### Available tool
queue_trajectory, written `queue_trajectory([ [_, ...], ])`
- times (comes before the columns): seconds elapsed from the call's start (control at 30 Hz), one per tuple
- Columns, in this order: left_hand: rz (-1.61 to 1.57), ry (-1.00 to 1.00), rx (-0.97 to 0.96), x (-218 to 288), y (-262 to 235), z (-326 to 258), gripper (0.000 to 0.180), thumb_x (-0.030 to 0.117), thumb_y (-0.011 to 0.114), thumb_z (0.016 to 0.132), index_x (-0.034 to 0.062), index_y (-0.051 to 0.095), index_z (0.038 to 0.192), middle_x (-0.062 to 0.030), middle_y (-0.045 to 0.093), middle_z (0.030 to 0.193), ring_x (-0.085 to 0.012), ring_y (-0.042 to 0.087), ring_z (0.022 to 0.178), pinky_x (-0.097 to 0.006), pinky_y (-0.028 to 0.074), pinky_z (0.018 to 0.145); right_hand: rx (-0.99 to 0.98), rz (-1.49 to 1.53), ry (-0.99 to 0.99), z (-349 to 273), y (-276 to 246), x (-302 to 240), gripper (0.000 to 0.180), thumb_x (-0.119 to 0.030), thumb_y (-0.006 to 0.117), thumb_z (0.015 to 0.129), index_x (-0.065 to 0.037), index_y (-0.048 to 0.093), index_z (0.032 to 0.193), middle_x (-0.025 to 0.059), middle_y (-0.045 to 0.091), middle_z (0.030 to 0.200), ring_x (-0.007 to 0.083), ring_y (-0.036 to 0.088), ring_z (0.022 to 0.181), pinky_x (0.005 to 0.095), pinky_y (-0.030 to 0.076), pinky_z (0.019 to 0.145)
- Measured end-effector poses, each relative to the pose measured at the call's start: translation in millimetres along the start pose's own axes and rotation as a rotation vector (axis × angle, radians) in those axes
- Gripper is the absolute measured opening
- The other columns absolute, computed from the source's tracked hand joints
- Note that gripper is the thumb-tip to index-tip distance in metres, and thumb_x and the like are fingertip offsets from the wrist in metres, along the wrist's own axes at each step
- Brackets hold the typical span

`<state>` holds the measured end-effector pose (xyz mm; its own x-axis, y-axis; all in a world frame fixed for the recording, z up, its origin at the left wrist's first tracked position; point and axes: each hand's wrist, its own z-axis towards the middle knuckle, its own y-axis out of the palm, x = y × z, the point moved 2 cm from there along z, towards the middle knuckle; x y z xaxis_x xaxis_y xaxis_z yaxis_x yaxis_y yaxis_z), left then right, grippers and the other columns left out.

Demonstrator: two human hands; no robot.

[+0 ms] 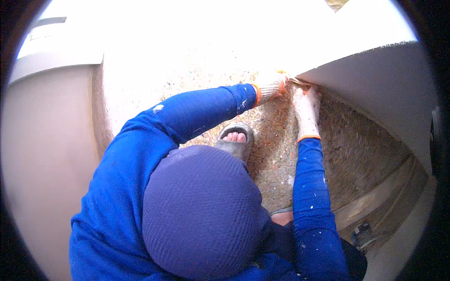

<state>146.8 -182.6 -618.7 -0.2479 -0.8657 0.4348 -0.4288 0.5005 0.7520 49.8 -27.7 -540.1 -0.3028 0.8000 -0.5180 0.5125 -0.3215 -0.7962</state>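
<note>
Both my hands wear off-white knit gloves with orange cuffs and meet low at the near end of a grey wall panel. My left hand reaches in from the left, its fingers closed at the panel's corner. My right hand comes up from below, fingers bent and closed beside the left ones. Between the fingertips shows a thin, pale, creased strip, perhaps film or tape; its kind is too small and overexposed to tell. Both blue sleeves carry white splashes.
Speckled, gritty floor lies under my hands, glaring white farther off. A sandalled foot stands below my left forearm. Rounded purple cloth hides the lower middle. A pale wall rises at left; a ledge runs along the right.
</note>
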Motion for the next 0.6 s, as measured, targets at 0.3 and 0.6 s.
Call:
queue_trajectory([
  [0.3,0.836,0.381,0.366,-1.7,13.7,12.4,0.014,0.016,0.061,0.097,0.0072,0.065,0.106,0.0011,0.06,0.075,-0.011,0.057,0.061,-0.026,0.047,0.053,0.023,0.233,0.088,1.6,4.6,17.6,0.055,-0.027,0.054,0.098,0.006,0.048,0.141,0.0325,0.062,0.128,0.044,0.062,0.118,0.0495,0.049,0.102],
  [0.6,0.88,0.318,0.51,43.6,76.7,-37.8,0.009,0.019,0.064,0.096,0.0107,0.068,0.096,0.0038,0.058,0.066,-0.0077,0.052,0.058,-0.028,0.041,0.051,0.059,0.296,0.185,-17.0,-11.2,-7.1,0.054,-0.025,0.054,0.097,0.006,0.048,0.141,0.0308,0.063,0.129,0.0427,0.063,0.117,0.0479,0.05,0.1],
])
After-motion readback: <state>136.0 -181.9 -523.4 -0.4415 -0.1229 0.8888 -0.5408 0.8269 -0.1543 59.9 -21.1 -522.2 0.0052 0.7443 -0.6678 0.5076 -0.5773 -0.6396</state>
